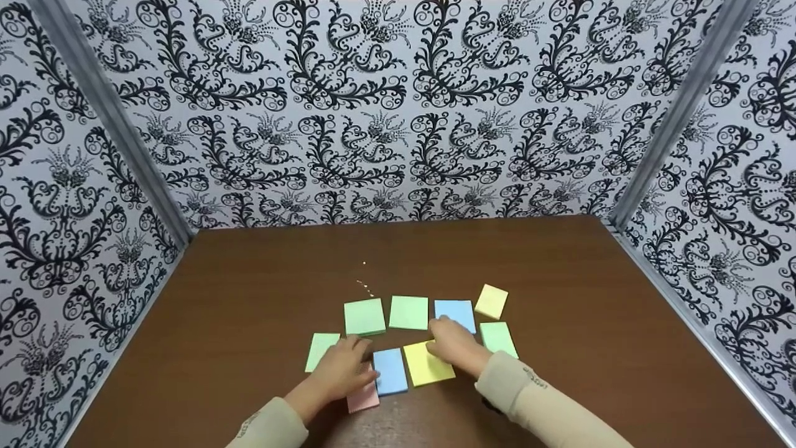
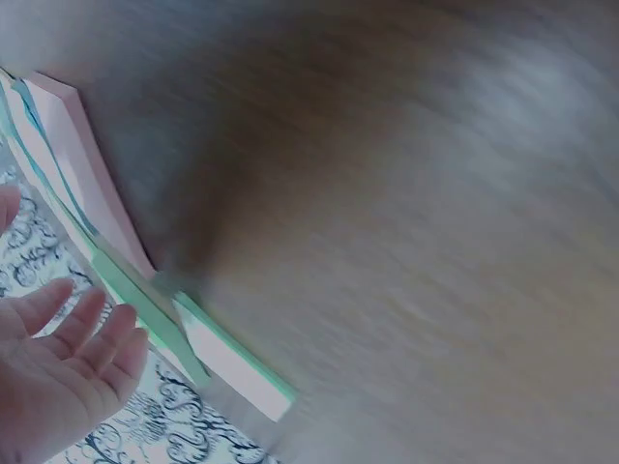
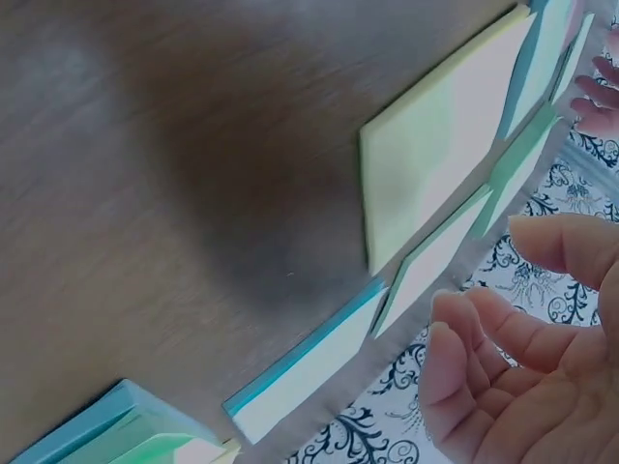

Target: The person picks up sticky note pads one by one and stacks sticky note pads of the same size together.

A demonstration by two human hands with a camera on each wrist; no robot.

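My left hand (image 1: 343,367) hovers over a pink sticky-note pad (image 1: 364,398), its fingers loosely bent and holding nothing. A green pad (image 1: 321,350) lies to its left, partly behind the hand, and a blue pad (image 1: 390,371) just to its right. In the left wrist view, the fingers (image 2: 82,333) are relaxed and apart. My right hand (image 1: 455,343) is over the gap between a yellow pad (image 1: 428,367) and another blue pad (image 1: 457,314), overlapping both. The right wrist view shows its fingers (image 3: 459,358) loosely curled, thumb apart, nothing between them.
Behind the hands lie two green pads, one at left (image 1: 365,316) and one at centre (image 1: 409,312). A small pale yellow pad (image 1: 492,302) and a green pad (image 1: 499,338) are at the right. Small whitish specks mark the brown table (image 1: 249,298). Patterned walls (image 1: 385,124) enclose it.
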